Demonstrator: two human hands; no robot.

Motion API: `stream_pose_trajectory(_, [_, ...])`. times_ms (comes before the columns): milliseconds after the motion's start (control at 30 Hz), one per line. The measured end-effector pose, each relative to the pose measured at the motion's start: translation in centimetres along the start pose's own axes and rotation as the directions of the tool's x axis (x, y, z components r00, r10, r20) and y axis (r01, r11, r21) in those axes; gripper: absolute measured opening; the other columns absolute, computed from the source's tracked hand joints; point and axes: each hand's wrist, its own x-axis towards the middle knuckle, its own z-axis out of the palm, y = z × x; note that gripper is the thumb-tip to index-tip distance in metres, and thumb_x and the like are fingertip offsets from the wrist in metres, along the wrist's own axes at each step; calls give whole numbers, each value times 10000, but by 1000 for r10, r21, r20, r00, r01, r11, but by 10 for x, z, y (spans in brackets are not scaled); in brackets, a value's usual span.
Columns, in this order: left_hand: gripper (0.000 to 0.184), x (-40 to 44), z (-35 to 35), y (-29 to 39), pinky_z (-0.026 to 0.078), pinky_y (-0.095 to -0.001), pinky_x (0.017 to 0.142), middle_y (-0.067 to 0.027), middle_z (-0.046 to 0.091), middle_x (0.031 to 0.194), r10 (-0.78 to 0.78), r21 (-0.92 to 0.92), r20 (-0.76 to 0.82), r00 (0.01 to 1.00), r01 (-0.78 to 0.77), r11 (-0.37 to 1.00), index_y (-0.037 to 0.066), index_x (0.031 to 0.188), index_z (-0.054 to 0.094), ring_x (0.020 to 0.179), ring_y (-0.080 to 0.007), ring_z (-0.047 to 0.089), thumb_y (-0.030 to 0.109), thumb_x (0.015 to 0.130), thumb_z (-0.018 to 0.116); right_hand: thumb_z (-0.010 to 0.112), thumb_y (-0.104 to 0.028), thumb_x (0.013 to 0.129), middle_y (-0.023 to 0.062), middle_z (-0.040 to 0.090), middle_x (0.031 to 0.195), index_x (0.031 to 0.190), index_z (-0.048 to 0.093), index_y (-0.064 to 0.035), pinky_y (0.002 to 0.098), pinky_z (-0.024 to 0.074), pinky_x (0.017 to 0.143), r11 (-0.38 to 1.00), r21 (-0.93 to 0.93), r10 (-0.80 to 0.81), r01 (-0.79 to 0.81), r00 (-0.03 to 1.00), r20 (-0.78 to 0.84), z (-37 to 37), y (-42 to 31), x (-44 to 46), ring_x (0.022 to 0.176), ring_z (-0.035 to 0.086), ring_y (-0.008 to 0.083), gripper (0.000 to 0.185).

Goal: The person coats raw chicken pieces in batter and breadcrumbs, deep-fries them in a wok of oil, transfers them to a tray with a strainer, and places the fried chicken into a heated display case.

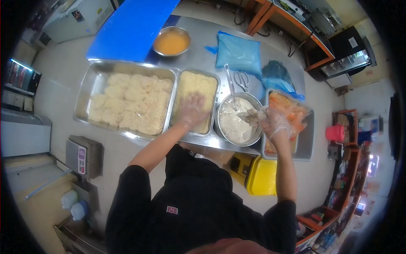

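My left hand [194, 111], in a clear plastic glove and slightly blurred, lies over the tray of pale yellow crumbs [196, 82] with its fingers spread. My right hand [275, 123], also gloved, grips a limp, greyish batter-coated piece of food [252, 118] above the steel pot of creamy white batter [236, 122]. A ladle [230, 80] leans in that pot. To its right, a grey tub [305, 142] holds orange marinated pieces [285, 106] in clear plastic. On the left, a wide steel tray [84, 99] bears several crumb-coated pieces [131, 99].
Behind the trays stand a bowl of orange liquid [172, 41] and a blue board [135, 29]. Scissors [241, 79], a blue bag [239, 53] and a darker blue bag [277, 76] lie behind the pot. Below the table edge is a yellow bin [262, 175]; a scale [80, 157] stands lower left.
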Motion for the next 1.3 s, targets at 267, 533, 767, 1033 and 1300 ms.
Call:
stream_pose_trajectory(267, [623, 24, 13, 9, 44, -479, 1119, -83, 106, 1515, -56, 3, -202, 978, 58, 998, 158, 1446, 182, 1392, -291, 106, 488, 930, 296, 583, -205, 749, 207, 624, 959, 1042, 598, -75, 448, 461, 773, 995, -48, 95, -92, 993, 66, -11, 6, -6, 913, 591, 370, 321])
stream_pose_trajectory(533, [673, -44, 23, -5, 67, -490, 1113, -81, 122, 1513, 102, 65, -98, 990, -96, 993, 169, 1448, 181, 1388, -302, 112, 542, 905, 319, 578, -253, 771, 195, 628, 967, 1041, 608, -77, 444, 461, 791, 999, 38, 43, -39, 994, -103, -1, 1, -5, 923, 591, 366, 323])
stream_pose_trajectory(767, [706, -68, 6, -5, 74, -499, 1107, -131, 117, 1506, -81, -67, -24, 996, 79, 995, 106, 1442, 181, 1382, -334, 106, 514, 897, 367, 531, -259, 804, 203, 625, 965, 1012, 608, -66, 442, 463, 779, 998, 21, 60, -59, 996, -64, 9, -6, -1, 912, 591, 377, 295])
stream_pose_trajectory(1033, [668, -81, 16, -8, 117, -501, 1097, -186, 181, 1478, -61, -97, -142, 988, 48, 994, 58, 1424, 207, 1348, -371, 203, 438, 910, 399, 550, -214, 766, 223, 617, 971, 1012, 609, -58, 444, 456, 807, 995, 74, 65, -64, 998, -6, 3, -14, -1, 939, 582, 380, 297])
stream_pose_trajectory(1300, [631, -78, 25, -10, 144, -508, 1089, -178, 238, 1462, -57, -78, -196, 979, 42, 996, 53, 1413, 242, 1328, -365, 261, 407, 915, 397, 585, -254, 777, 204, 614, 1005, 1079, 580, -62, 438, 461, 801, 1000, -22, -5, 4, 999, -53, 15, 0, 3, 933, 585, 365, 358])
